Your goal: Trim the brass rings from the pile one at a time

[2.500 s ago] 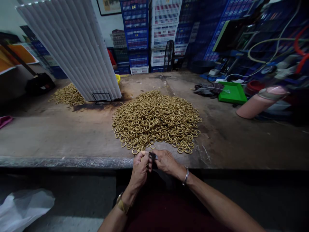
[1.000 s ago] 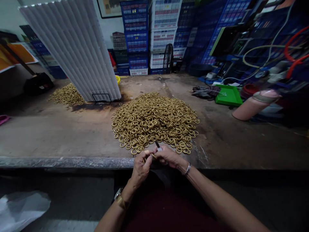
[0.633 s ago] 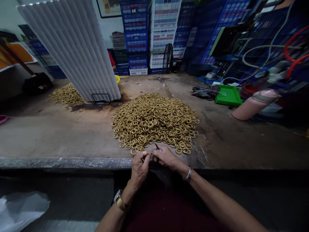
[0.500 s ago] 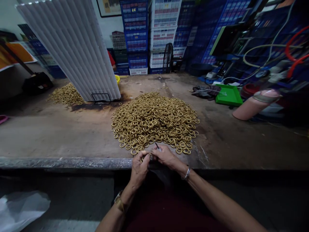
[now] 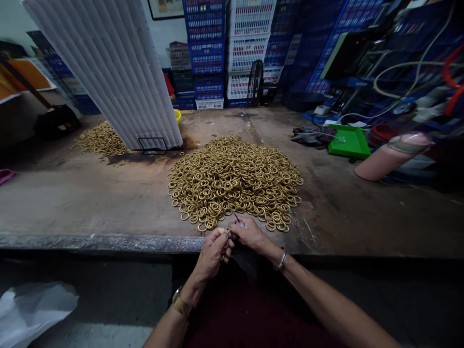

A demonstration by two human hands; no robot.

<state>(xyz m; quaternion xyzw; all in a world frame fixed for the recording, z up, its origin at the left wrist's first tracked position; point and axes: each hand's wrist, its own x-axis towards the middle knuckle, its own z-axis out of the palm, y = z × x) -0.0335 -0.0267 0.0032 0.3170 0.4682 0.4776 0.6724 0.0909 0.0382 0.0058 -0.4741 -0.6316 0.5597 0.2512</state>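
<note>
A wide heap of brass-coloured rings [image 5: 235, 179] lies on the wooden table [image 5: 72, 203]. Just in front of its near edge, my left hand [image 5: 214, 249] is closed on a ring, held up between thumb and fingers; part of it is hidden. My right hand [image 5: 250, 234] touches the left hand's fingertips and grips a small dark pointed tool [image 5: 238, 220], whose thin end sticks up past the fingers toward the rings. The tool's other end is hidden in the hand.
A tall ridged white panel [image 5: 112, 72] stands in a black wire holder at the left, beside a smaller ring pile [image 5: 101, 139]. At the right are a green tray [image 5: 348, 141] and a pink bottle [image 5: 391, 157]. Stacked crates [image 5: 207, 63] and part of a person in red [image 5: 168, 86] are behind.
My left hand has turned and its fingers are curled differently around the ring. My right hand stays almost in place with the tool. The view has shifted slightly.
</note>
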